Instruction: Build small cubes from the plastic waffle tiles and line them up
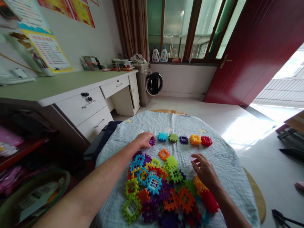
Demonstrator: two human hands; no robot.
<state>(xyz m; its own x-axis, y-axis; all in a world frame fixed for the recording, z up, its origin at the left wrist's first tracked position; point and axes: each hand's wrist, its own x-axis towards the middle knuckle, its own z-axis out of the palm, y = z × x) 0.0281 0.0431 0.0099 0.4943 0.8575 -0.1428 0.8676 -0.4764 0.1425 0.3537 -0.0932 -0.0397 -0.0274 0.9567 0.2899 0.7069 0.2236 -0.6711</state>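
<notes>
My left hand is closed on a purple plastic building tile at the left end of a row on the cloth. To its right in that row sit a light blue tile, a green one, a dark purple one, a yellow stack and a red stack. My right hand hovers with fingers apart and nothing in them, over the right side of a loose pile. An orange tile lies at the pile's far edge, near a lime one.
A pale blue cloth covers the round table. Beyond it stand a white desk on the left, a washing machine with its door open, and a red door on the right. A basket is at lower left.
</notes>
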